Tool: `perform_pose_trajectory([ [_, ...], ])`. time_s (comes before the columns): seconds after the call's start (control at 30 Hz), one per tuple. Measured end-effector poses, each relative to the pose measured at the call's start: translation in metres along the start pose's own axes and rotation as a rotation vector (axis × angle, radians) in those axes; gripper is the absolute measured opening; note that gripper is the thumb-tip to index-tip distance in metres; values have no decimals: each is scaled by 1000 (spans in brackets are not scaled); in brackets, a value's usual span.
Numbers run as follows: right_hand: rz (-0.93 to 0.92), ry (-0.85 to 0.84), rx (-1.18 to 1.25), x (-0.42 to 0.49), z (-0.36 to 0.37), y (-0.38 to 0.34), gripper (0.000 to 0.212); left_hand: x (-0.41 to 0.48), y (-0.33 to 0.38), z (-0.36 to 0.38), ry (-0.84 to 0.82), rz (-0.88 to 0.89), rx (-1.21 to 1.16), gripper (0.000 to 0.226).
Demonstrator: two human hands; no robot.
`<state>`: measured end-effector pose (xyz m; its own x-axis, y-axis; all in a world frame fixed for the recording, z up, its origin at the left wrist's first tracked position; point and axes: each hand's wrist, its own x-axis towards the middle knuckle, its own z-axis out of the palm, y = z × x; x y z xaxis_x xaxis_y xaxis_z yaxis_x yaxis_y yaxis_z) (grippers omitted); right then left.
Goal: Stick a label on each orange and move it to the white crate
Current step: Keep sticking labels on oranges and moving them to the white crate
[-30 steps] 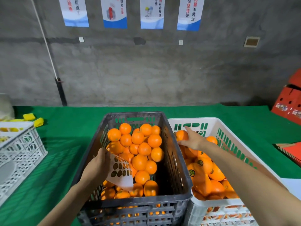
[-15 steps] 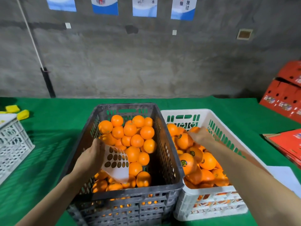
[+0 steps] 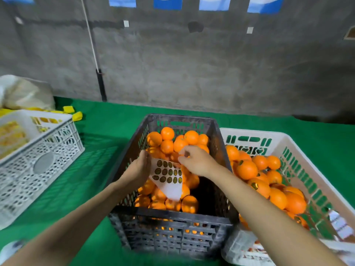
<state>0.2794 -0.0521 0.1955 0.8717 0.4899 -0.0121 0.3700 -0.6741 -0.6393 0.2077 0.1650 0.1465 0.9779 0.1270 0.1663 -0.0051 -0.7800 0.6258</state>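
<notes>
Green-cloth table [image 3: 115,131], black crate [image 3: 172,217] of oranges [image 3: 167,146]: L hand [image 3: 138,167] holds label sheet [image 3: 169,177] over them for quick reach, R hand [image 3: 196,160] curled at its corner, grip unclear; white crate [image 3: 284,139] adj. right.

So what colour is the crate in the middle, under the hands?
The middle crate is dark grey, nearly black; the head view shows it.

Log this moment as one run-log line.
left grip: holds label sheet | right grip: fingertips at sheet's top edge, pinch unclear | both over dark crate | white crate: part-filled
</notes>
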Motion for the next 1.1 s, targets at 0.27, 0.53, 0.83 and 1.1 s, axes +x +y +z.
perform_pose_trajectory([
  [0.27,59,365,41,3,79,-7,28,34,21,6,-1,-98,-394,20],
  [0.53,-36,456,-89,2,77,-1,37,34,28,23,-60,-64,-599,24],
  [0.83,-115,498,-66,6,76,-11,25,33,15,12,13,171,-220,16],
  [1.1,-128,433,9,10,66,12,34,34,16,20,-52,208,-83,22],
])
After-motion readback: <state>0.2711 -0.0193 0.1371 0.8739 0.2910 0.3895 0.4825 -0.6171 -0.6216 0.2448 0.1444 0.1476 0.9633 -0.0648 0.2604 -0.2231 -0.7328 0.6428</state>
